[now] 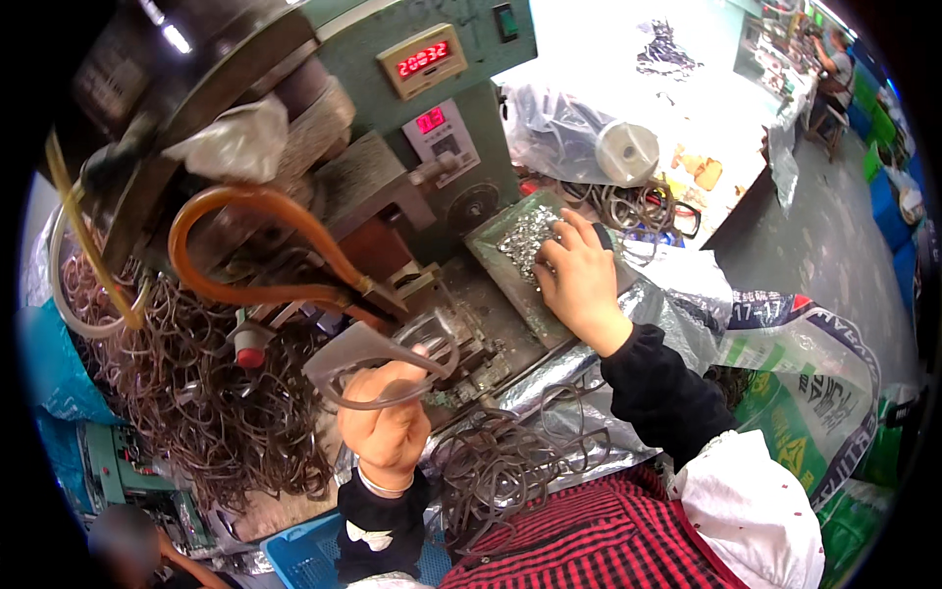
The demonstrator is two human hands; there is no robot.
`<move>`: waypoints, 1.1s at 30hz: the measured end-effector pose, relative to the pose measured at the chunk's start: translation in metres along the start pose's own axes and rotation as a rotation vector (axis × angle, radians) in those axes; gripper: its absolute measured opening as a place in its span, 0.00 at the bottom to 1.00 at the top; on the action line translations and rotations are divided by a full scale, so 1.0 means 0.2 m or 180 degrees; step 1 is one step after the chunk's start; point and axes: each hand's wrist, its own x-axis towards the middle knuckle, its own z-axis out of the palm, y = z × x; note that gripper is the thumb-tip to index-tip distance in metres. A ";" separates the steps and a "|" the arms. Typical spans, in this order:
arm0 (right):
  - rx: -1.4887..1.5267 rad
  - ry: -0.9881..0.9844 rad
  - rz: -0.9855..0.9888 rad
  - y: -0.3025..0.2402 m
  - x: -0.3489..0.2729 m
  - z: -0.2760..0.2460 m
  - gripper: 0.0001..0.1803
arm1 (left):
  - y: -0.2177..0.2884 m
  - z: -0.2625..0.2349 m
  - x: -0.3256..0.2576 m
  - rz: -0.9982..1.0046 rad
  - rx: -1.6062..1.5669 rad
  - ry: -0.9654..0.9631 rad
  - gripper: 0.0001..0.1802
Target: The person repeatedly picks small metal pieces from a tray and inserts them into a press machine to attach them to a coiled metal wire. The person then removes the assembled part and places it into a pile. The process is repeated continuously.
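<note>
My left hand (pixel 385 424) is closed on a loop of thin, translucent grey-brown strip (pixel 343 361), held up in front of the machine's working area (pixel 469 346). Part of the strip looks smeared by motion. My right hand (pixel 581 280) reaches into a green metal tray (pixel 520 285) at the machine's right side. Its fingers bend down onto a heap of small shiny metal pieces (pixel 528 236), thumb and fingertips close together. Whether a piece sits between them is too small to tell. A black band wraps one finger of that hand.
A thick orange tube (pixel 257 193) curves over the machine (pixel 368 93). Many dark loops (pixel 226 402) are heaped at left, with more loops (pixel 520 454) before my lap. A red-tipped button (pixel 249 357) stands left of the work area. A bagged roll (pixel 628 152) lies at back right.
</note>
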 end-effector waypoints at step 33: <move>0.2003 -0.0351 0.0649 -0.16 0.07 -0.11 0.08 | -0.69 -0.34 -0.37 -0.0853 0.2794 -0.2258 0.06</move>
